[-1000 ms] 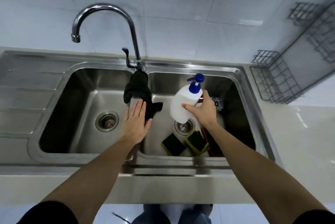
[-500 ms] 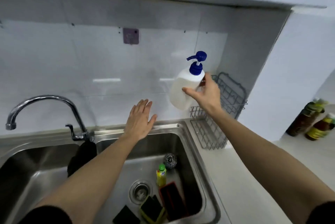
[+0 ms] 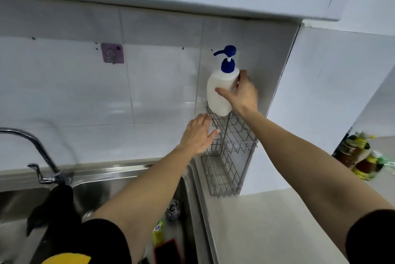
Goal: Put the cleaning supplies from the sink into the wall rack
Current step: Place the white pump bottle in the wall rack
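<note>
My right hand (image 3: pixel 242 94) grips a white pump bottle (image 3: pixel 220 90) with a blue pump head, held upright with its base at the top edge of the wire wall rack (image 3: pixel 232 152). My left hand (image 3: pixel 197 134) is open, fingers spread, against the rack's left side. Down in the sink (image 3: pixel 128 176) lie a steel scourer (image 3: pixel 173 210), a small yellow bottle with a green cap (image 3: pixel 157 235) and a red-edged black brush or sponge (image 3: pixel 166 251), partly hidden by my left arm.
The tap (image 3: pixel 36 150) stands at the left with a black cloth (image 3: pixel 53 206) draped below it. A pink hook pad (image 3: pixel 112 53) sticks to the tiled wall. Sauce bottles (image 3: pixel 361 156) stand on the counter at the far right. A cabinet overhangs above.
My right hand has lifted the pump bottle out of the sink and carried it up and right to the top of the rack. My left hand moved from the black cloth to the rack's side.
</note>
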Motion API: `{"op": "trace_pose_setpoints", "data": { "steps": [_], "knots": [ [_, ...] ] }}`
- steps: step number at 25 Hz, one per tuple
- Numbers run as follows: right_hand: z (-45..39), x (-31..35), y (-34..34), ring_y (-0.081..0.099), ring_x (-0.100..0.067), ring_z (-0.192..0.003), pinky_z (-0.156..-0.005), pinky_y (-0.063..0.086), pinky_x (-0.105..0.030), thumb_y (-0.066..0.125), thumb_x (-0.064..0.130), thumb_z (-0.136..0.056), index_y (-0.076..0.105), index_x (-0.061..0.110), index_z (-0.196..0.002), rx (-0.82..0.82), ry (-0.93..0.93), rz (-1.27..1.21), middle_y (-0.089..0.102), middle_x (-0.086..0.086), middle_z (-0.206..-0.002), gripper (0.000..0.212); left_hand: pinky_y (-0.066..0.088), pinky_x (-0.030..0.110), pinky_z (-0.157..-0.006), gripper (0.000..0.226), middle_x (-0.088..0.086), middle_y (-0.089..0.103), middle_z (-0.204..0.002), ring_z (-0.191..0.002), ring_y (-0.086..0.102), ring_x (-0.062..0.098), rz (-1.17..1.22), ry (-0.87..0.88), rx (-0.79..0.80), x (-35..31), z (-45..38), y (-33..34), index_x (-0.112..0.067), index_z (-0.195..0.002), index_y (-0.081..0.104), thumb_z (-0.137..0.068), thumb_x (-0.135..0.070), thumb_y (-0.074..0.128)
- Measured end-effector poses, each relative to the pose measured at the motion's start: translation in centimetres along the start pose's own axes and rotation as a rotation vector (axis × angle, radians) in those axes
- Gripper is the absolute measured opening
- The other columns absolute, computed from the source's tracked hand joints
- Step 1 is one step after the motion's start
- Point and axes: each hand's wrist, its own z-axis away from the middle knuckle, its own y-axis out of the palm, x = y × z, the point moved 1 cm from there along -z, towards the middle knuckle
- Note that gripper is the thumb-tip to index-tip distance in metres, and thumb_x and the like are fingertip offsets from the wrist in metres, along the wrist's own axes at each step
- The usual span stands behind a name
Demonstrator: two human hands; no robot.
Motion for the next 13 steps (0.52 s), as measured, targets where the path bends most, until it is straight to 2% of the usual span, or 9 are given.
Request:
{"op": "trace_pose_setpoints", "data": {
  "steps": [6, 13],
  "knots": [
    [-2.5, -2.8, 2.5, 0.065, -0.031, -0.097, -0.076, 0.057, -0.043, 0.076, 0.058, -0.065, 0.047, 0.01, -0.117, 0.016, 0.147, 0.063, 0.064, -0.008, -0.111, 0.076, 0.01, 0.041, -0.122, 0.068, 0.005, 0.01, -0.162, -0.149, 0.007, 0.017, 0.039, 0.017, 0.079, -0.7, -1.7, 2.1, -0.015, -0.153, 0.011, -0.098, -0.055, 0.02],
    [-3.5, -3.3, 4.9, 0.066, -0.031, -0.099, -0.074, 0.052, -0.037, 0.072, 0.066, -0.065, 0.045, 0.009, -0.122, 0.055, 0.224, 0.123, 0.063, -0.01, -0.113, 0.085, 0.007, 0.037, -0.122, 0.07, 0.001, 0.005, -0.163, -0.149, 0.004, 0.014, 0.074, 0.004, 0.116, 0.2, -2.2, 2.2, -0.017, -0.154, 0.007, -0.097, -0.056, 0.02]
  ]
}}
